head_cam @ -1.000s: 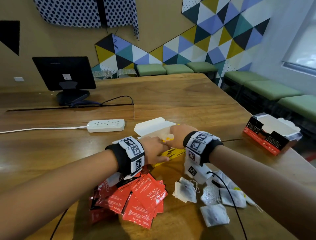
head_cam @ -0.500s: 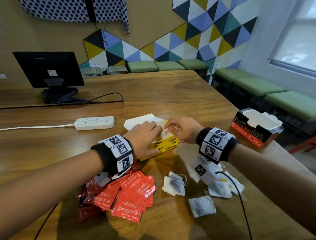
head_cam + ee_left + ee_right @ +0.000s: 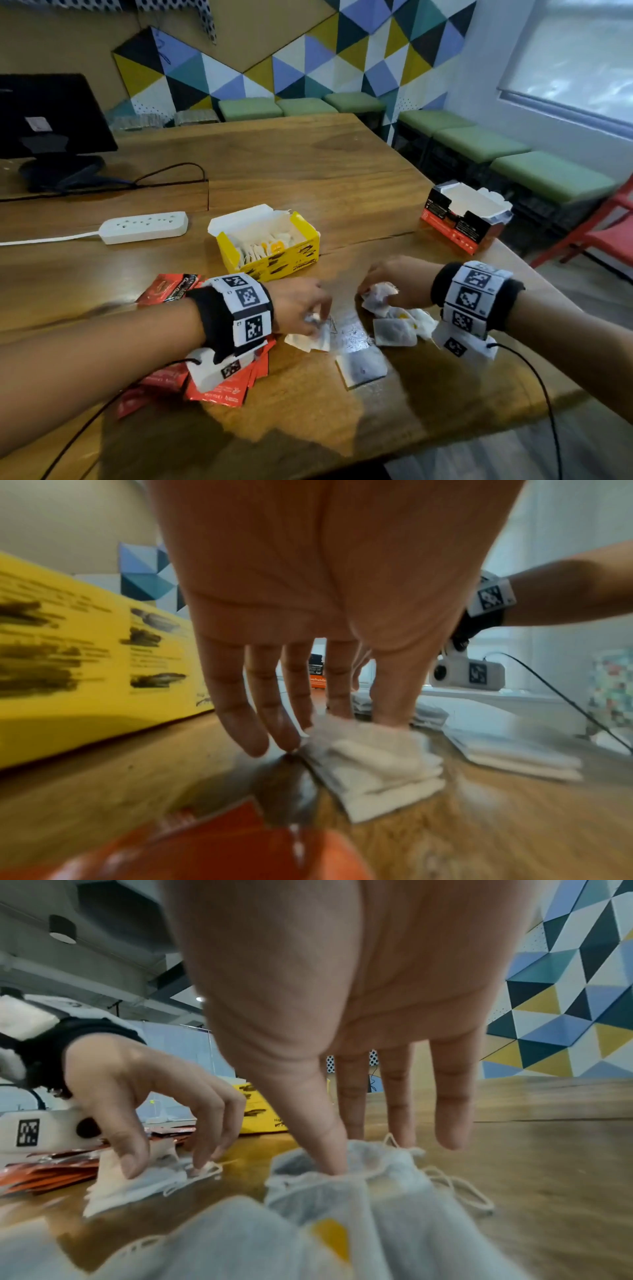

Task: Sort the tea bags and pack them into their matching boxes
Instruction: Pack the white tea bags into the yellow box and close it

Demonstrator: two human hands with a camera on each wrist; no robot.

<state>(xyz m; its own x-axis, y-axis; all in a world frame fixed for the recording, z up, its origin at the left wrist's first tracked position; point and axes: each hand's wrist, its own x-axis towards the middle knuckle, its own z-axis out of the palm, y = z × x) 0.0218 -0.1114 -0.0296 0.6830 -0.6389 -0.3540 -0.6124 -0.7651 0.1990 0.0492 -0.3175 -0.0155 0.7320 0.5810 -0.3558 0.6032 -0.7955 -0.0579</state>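
Note:
An open yellow box (image 3: 291, 260) (image 3: 85, 669) (image 3: 260, 1110) stands mid-table with white tea bags inside. Just in front of it, my left hand (image 3: 313, 325) (image 3: 325, 729) (image 3: 164, 1164) pinches a small stack of white tea bags (image 3: 308, 337) (image 3: 373, 761) (image 3: 137, 1177) on the wood. My right hand (image 3: 371, 291) (image 3: 369, 1150) pinches another white tea bag (image 3: 376, 298) (image 3: 342, 1172) at the top of the loose white pile (image 3: 394, 330). Red sachets (image 3: 219, 390) (image 3: 222, 853) (image 3: 51, 1172) lie under my left wrist. An open red and black box (image 3: 455, 229) (image 3: 316, 674) sits at the far right.
A white power strip (image 3: 144, 226) with its cord lies left of the yellow box. A black monitor (image 3: 51, 116) stands at the back left. Green benches (image 3: 479, 144) and a red chair (image 3: 609, 233) lie beyond the table's right edge. One white bag (image 3: 359, 366) lies apart.
Both hands have left the yellow box and come back toward me onto the loose white tea bags, each taking hold of some. The box's contents now show.

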